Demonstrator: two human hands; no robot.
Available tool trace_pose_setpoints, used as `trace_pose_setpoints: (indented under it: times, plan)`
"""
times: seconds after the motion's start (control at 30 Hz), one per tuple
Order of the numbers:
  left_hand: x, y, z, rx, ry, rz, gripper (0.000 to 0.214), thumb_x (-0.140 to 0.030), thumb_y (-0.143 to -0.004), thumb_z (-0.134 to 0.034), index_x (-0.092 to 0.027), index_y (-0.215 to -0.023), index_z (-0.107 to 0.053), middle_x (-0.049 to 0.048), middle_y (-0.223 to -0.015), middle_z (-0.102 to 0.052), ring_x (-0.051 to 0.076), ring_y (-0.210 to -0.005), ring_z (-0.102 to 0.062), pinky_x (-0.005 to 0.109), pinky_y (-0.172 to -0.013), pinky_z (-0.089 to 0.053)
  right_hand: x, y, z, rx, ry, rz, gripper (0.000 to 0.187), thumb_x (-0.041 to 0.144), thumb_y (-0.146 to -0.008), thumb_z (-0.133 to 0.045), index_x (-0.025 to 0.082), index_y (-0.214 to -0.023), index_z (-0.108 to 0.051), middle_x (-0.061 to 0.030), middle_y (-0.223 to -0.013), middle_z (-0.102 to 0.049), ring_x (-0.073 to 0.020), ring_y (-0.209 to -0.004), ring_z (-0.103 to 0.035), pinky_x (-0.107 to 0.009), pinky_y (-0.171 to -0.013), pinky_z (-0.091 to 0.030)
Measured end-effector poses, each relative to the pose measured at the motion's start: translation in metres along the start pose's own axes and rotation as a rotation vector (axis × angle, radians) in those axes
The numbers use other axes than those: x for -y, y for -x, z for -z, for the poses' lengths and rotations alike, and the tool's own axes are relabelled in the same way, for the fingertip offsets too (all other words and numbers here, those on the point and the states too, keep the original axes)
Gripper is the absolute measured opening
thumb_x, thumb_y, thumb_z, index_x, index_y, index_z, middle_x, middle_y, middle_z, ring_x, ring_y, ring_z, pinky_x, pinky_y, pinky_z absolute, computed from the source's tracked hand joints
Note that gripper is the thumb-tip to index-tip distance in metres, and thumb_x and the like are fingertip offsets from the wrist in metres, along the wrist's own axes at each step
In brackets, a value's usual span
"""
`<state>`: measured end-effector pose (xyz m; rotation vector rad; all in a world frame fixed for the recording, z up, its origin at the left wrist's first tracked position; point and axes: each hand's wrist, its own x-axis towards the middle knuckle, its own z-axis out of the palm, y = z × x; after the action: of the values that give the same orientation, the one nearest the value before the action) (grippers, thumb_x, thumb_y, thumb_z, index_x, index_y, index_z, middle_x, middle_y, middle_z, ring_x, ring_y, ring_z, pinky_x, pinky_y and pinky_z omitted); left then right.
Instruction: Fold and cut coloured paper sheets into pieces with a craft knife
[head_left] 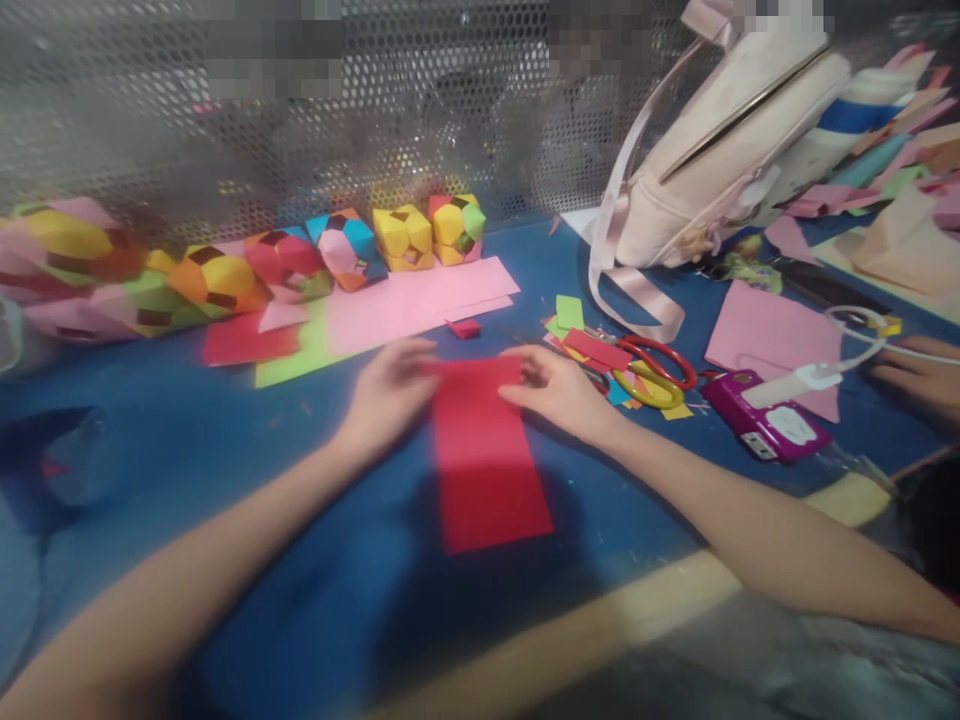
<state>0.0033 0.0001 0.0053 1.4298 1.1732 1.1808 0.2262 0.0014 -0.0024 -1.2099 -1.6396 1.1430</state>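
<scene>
A long red paper strip point(484, 460) lies flat on the blue table point(247, 470), running from near the front edge toward the middle. My left hand point(390, 390) pinches its far left corner with curled fingers. On the far right corner my right hand point(559, 385) does the same, fingers closed on the edge. A small folded red piece point(465, 327) lies just beyond the strip.
Colourful folded paper cubes point(405, 235) line the mesh wall at the back, with pink paper sheets point(420, 295) before them. Red and yellow scissors point(652, 375), paper scraps, a purple device point(765, 420), a pink backpack point(720, 150) and another person's hand point(919, 375) sit at right.
</scene>
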Motion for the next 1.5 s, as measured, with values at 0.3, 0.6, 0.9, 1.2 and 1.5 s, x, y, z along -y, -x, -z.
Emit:
trace_pose_setpoints:
  times: [0.3, 0.6, 0.9, 1.2, 1.5]
  plan:
    - [0.003, 0.009, -0.007, 0.232, -0.346, -0.115, 0.024, -0.026, -0.08, -0.063, -0.015, -0.102, -0.068, 0.0054, -0.1, -0.072, 0.021, -0.091, -0.067, 0.032, -0.083, -0.053, 0.004, 0.003, -0.001, -0.11, 0.002, 0.136, 0.015, 0.031, -0.077, -0.067, 0.019, -0.084, -0.069, -0.0005, -0.081, -0.071, -0.017, -0.076, -0.065, -0.033, -0.072, -0.054]
    - [0.002, -0.003, 0.016, 0.377, -0.59, -0.292, 0.012, -0.023, -0.082, -0.056, -0.017, -0.086, -0.066, 0.0068, -0.089, -0.069, 0.019, -0.082, -0.064, 0.03, -0.076, -0.049, 0.013, 0.015, 0.005, 0.196, 0.405, 0.696, 0.015, 0.021, -0.091, -0.054, 0.021, -0.086, -0.068, -0.0054, -0.096, -0.073, -0.0186, -0.092, -0.065, -0.038, -0.082, -0.05]
    - [0.006, -0.017, 0.036, 0.581, -0.572, -0.389, 0.014, -0.024, -0.085, -0.054, -0.02, -0.079, -0.067, 0.0067, -0.083, -0.068, 0.02, -0.084, -0.064, 0.033, -0.081, -0.051, 0.003, 0.031, -0.009, 0.392, 0.749, 1.042, 0.031, 0.009, -0.096, -0.041, 0.016, -0.087, -0.069, -0.0043, -0.086, -0.071, -0.0152, -0.079, -0.058, -0.032, -0.071, -0.042]
    - [0.004, -0.016, 0.035, 0.605, -0.582, -0.352, 0.013, -0.023, -0.085, -0.055, -0.019, -0.08, -0.066, 0.0065, -0.085, -0.069, 0.019, -0.086, -0.064, 0.032, -0.082, -0.05, 0.011, 0.045, -0.022, 0.392, 0.769, 0.964, 0.03, 0.006, -0.093, -0.046, 0.016, -0.079, -0.07, -0.0046, -0.08, -0.069, -0.0152, -0.074, -0.056, -0.03, -0.068, -0.043]
    - [0.006, -0.018, 0.035, 0.616, -0.541, -0.299, 0.01, -0.022, -0.082, -0.058, -0.02, -0.079, -0.067, 0.005, -0.085, -0.067, 0.018, -0.085, -0.062, 0.031, -0.083, -0.049, 0.016, 0.049, -0.021, 0.439, 0.807, 0.94, 0.03, 0.007, -0.094, -0.044, 0.015, -0.08, -0.069, -0.0061, -0.076, -0.066, -0.0169, -0.073, -0.055, -0.032, -0.067, -0.044]
